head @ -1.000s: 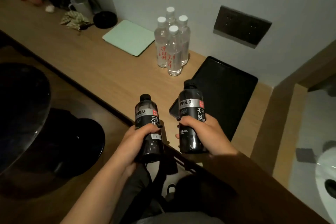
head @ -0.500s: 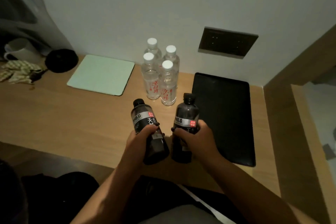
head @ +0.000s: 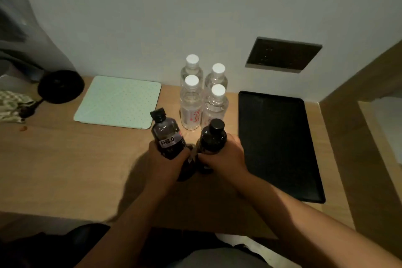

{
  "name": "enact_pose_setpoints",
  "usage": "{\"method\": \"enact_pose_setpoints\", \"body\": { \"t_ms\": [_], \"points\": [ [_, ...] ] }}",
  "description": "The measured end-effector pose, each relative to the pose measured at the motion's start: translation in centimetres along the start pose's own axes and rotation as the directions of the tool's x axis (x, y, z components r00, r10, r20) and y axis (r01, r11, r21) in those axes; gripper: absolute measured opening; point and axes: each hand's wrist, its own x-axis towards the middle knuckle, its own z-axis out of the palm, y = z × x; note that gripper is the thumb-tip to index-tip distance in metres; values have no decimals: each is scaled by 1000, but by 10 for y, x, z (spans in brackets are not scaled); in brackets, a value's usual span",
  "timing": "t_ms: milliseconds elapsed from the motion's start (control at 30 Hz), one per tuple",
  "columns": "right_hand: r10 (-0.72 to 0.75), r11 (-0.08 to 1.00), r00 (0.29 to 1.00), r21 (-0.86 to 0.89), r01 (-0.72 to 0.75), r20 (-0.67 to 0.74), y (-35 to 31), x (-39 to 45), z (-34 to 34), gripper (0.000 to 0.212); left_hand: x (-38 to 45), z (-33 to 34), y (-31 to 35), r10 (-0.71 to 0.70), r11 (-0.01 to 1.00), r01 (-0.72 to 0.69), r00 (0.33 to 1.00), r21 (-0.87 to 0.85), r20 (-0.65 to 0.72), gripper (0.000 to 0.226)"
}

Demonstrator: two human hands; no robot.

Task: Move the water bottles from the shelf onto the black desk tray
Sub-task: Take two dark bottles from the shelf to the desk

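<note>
My left hand (head: 167, 162) grips a black bottle with a grey PH8.0 label (head: 167, 135), tilted left above the wooden desk. A second black bottle (head: 212, 139) is held by my right hand (head: 224, 156), and the two bottles are close together at their bases. Both hover over the desk just left of the black tray (head: 276, 143), which holds nothing. Several clear water bottles with white caps (head: 202, 98) stand in a cluster against the wall, behind my hands and left of the tray.
A pale green mat (head: 119, 101) lies on the wooden desk (head: 65, 169) at the left. A round black object (head: 61, 86) and patterned cloth (head: 13, 104) sit at the far left. A dark wall socket panel (head: 282, 54) is above the tray; a wooden partition (head: 356, 137) bounds the right.
The view has moved closer over the desk. Both hands have carried the black bottles forward, nearer the clear bottles and the tray's left edge.
</note>
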Motion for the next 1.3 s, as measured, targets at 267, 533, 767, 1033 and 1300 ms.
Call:
{"method": "enact_pose_setpoints", "body": {
  "t_ms": [267,533,767,1033,1300],
  "points": [
    [-29,999,999,39,28,28,-1,2,9,17,39,14,-24,74,970,-102,988,220,135,66],
    [-36,990,999,133,40,-34,14,6,18,39,46,14,-22,212,967,-237,951,92,226,68],
    [-14,999,998,43,11,67,11,8,14,38,38,4,-7,253,953,-287,932,101,259,90],
    [75,994,992,-90,-66,105,10,-17,-36,87,-8,-12,58,557,749,-599,801,284,220,89],
    [-113,923,991,-377,76,-77,51,-88,-124,78,-103,51,103,728,406,-848,526,341,440,73]
  ]
}}
